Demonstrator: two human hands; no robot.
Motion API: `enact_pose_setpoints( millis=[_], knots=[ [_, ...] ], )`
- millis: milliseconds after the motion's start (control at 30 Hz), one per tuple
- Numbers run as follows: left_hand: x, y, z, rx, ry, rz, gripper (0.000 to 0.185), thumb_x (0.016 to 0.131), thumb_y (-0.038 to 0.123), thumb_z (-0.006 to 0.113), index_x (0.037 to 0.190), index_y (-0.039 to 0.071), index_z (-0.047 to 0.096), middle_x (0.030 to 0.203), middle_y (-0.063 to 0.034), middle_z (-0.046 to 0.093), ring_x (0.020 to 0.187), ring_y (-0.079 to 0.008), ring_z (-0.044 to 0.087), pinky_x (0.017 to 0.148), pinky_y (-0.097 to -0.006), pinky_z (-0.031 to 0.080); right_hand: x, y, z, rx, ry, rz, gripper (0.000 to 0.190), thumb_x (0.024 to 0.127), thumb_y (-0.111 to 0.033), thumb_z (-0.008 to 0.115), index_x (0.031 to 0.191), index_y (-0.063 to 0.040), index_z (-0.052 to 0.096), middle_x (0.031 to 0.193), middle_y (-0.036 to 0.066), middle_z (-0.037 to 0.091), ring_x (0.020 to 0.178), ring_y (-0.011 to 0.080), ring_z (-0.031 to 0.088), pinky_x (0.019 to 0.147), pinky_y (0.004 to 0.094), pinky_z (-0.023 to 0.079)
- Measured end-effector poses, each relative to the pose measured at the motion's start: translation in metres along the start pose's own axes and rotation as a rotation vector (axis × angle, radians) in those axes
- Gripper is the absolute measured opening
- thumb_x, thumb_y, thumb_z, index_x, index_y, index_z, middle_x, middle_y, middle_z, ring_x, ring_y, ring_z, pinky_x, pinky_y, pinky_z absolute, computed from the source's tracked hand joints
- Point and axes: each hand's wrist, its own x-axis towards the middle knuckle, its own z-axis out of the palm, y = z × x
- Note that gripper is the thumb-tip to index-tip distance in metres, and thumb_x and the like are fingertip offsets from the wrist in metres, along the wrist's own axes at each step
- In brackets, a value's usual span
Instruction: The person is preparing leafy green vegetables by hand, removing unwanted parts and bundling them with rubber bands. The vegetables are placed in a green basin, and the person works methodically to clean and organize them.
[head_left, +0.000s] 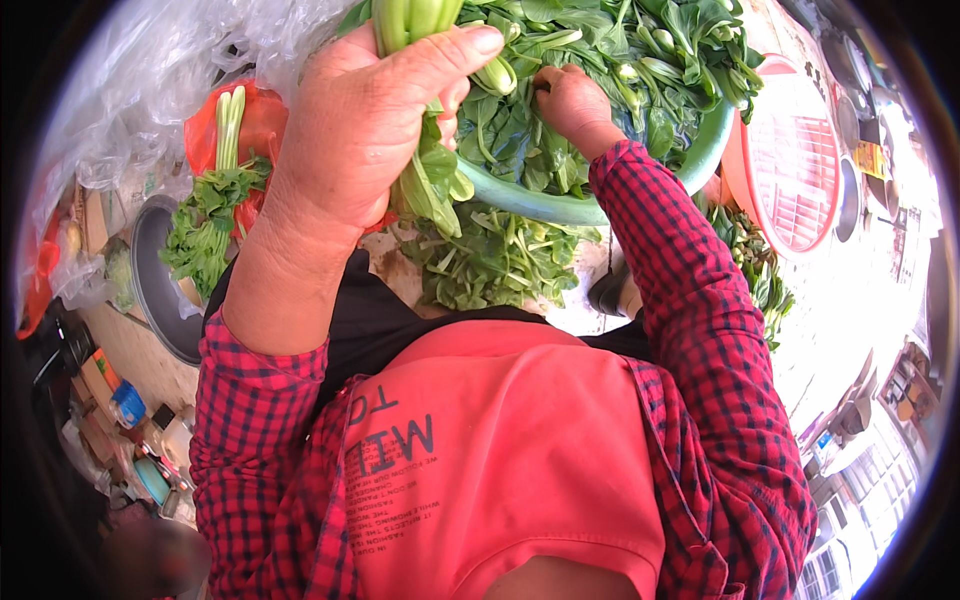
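Observation:
My left hand (375, 127) is raised near the camera, closed around a bunch of leafy greens (431, 180); pale stalks rise above the fist and leaves hang below it. Lower down, my right hand (574, 105) reaches among the loose bok choy (660, 45) heaped in a green plastic basin (540, 208). Its fingers are curled and their tips are hidden, so I cannot tell whether they grip a leaf. More loose greens (502, 259) lie on the ground between the basin and my lap.
At the left, a celery-like bunch (217, 195) lies on a red plastic bag (262, 124), beside a dark grey basin (161, 300). Clear plastic sheeting (150, 90) spreads at the upper left. A pink plastic basket (795, 165) stands right of the green basin, with more greens (765, 289) below it.

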Motion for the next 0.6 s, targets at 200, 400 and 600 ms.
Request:
enact_pose_setpoints(
  millis=[200, 400, 600],
  knots=[
    [-0.002, 0.001, -0.003, -0.003, -0.053, 0.040, 0.019, 0.089, 0.021, 0.071, 0.090, 0.006, 0.060, 0.069, 0.0016, 0.054, 0.057, -0.0087, 0.050, 0.055, -0.0246, 0.044, -0.002, 0.025, 0.003, 0.115, -0.014, -0.049, 0.021, 0.085, -0.022, 0.061, 0.101, -0.014, 0.071, 0.097, 0.013, 0.068, 0.087, 0.0348, 0.066, 0.078, 0.0440, 0.053],
    [-0.009, 0.006, 0.003, -0.018, -0.018, 0.026, 0.012, 0.091, 0.012, 0.065, 0.082, 0.006, 0.058, 0.066, 0.0011, 0.054, 0.054, -0.0068, 0.048, 0.050, -0.0217, 0.040, -0.044, 0.017, -0.025, 0.611, -0.467, 0.211, 0.018, 0.088, -0.021, 0.068, 0.097, -0.005, 0.070, 0.074, -0.001, 0.065, 0.061, 0.0070, 0.061, 0.059, 0.0250, 0.050],
    [-0.008, 0.001, 0.007, 0.011, -0.090, 0.123, 0.012, 0.091, 0.012, 0.065, 0.083, 0.006, 0.060, 0.066, 0.0009, 0.056, 0.054, -0.0075, 0.050, 0.049, -0.0220, 0.040, -0.071, 0.008, 0.013, 0.472, -0.246, 0.280, 0.025, 0.080, -0.025, 0.072, 0.094, -0.005, 0.073, 0.080, 0.010, 0.072, 0.071, 0.0220, 0.068, 0.070, 0.0346, 0.055]
  ],
)
